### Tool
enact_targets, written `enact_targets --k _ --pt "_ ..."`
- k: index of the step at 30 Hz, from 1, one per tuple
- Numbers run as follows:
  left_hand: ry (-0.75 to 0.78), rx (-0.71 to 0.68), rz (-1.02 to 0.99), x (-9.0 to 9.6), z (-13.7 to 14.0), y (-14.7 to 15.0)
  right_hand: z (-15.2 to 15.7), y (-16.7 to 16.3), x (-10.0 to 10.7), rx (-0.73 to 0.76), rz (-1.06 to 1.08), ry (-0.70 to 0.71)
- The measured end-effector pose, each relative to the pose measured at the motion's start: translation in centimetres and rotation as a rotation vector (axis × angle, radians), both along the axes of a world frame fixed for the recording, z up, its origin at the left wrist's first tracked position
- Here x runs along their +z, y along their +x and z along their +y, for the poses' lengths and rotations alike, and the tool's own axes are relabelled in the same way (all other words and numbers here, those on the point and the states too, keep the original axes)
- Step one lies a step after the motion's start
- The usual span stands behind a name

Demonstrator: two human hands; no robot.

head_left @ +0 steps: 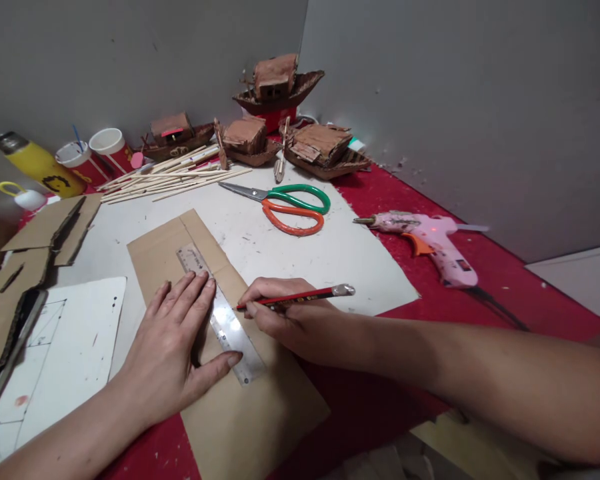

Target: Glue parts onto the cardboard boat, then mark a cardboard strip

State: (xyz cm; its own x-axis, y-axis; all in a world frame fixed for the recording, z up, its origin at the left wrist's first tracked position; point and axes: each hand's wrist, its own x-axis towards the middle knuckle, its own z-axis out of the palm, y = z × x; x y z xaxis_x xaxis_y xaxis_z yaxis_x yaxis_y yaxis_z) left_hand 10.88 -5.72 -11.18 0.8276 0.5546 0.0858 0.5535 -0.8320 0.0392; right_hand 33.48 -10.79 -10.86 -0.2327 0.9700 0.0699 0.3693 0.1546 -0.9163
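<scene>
My left hand (175, 340) lies with fingers spread on a clear ruler (225, 320), pressing it against a brown cardboard sheet (260, 407). The ruler runs slantwise along the sheet. To its right, my right hand (290, 313) grips a red and black pencil (300, 296), its point end low near the ruler's edge. A faint line crosses the upper part of the cardboard. Beyond the hands, scissors (285, 203) with one green and one orange handle rest on a white sheet (370, 260).
A pink glue gun (430, 243) lies right on the red table (525, 293). Model boats (325, 147), wooden sticks (175, 175), paper cups (111, 148) and a yellow bottle (43, 163) stand along the back. Cardboard pieces (30, 267) and a drawing (85, 333) lie left.
</scene>
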Motion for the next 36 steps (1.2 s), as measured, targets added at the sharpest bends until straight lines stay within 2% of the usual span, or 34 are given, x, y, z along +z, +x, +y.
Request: enact_targets --k 6,15,30,36 --pt "0.012 -0.004 0.015 0.1 0.1 0.0 0.0 0.2 0.6 0.027 -0.037 -0.037" --pt "-0.013 0.007 0.012 0.2 0.0 0.0 -0.6 0.3 0.7 0.11 -0.118 0.072" --pt "-0.011 0.012 0.011 0.3 0.0 0.2 -1.6 0.3 1.9 0.164 -0.192 0.0" --pt "0.019 0.004 0.035 0.5 -0.1 0.0 -1.4 0.9 1.2 0.088 -0.017 0.14"
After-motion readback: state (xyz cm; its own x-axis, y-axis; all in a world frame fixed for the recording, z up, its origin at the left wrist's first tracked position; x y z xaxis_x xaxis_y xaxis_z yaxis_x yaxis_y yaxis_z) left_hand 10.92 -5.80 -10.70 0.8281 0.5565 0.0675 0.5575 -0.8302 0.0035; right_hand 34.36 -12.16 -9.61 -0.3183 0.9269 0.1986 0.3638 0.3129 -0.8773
